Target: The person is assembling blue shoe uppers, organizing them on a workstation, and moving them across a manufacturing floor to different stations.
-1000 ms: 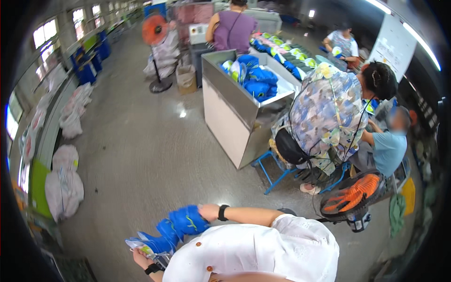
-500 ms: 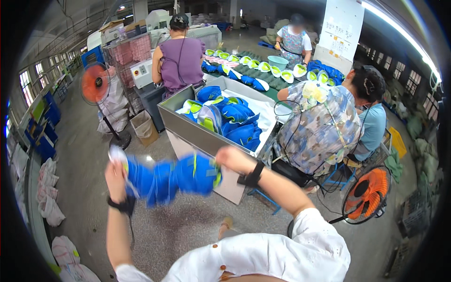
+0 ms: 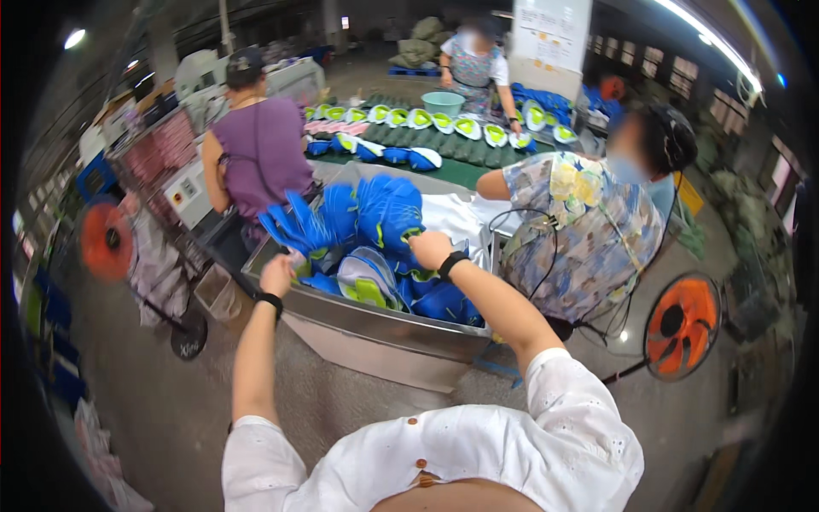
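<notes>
White sleeves lead up to both hands, the left hand (image 3: pixel 277 275) and right hand (image 3: pixel 429 248) each closed on an end of a stack of blue shoe uppers (image 3: pixel 345 220) held just above a metal bin (image 3: pixel 375 328) of more blue and green pieces. Beyond it, a person in a purple top (image 3: pixel 256 154) stands beside a green table (image 3: pixel 461 166) lined with shoe parts.
</notes>
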Tool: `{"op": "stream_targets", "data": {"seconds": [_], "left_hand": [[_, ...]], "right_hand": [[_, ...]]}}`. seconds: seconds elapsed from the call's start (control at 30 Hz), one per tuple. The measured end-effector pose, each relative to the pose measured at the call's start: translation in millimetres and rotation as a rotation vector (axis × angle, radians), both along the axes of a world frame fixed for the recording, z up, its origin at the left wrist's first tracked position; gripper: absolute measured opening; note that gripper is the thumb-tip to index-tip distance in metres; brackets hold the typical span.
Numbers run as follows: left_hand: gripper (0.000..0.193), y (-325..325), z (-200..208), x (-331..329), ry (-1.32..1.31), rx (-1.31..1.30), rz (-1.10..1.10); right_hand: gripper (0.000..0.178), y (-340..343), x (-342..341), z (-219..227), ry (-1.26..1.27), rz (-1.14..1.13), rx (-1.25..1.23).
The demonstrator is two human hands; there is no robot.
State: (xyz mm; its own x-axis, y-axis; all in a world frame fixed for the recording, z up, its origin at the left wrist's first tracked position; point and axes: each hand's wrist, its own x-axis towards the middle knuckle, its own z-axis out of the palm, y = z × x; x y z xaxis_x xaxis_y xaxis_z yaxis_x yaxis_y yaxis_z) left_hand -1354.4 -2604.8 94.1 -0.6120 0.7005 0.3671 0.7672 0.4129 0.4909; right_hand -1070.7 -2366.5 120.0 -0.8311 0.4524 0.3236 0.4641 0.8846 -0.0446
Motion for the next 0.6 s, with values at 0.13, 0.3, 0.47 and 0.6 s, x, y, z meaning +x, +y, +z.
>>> {"op": "stream_targets", "data": {"seconds": [0.13, 0.3, 0.47, 0.6], "left_hand": [[0.021, 23, -59, -38, -0.156, -0.146, -0.121], [0.022, 24, -66, -59, -0.391, 0.005, -0.361], [0.029, -43, -62, -15, -0.220, 0.301, -0.549], [0.027, -112, -28, 87, -0.465, 0.164, -0.460]], "right_hand": [[0.023, -31, -33, 0, -0.006, -0.048, -0.029], [0.026, -50, -37, -13, -0.119, -0.126, 0.045], [0.045, -81, -27, -31, -0.027, -0.333, -0.146], [0.018, -131, -9, -13, 0.103, -0.354, -0.153]]}}
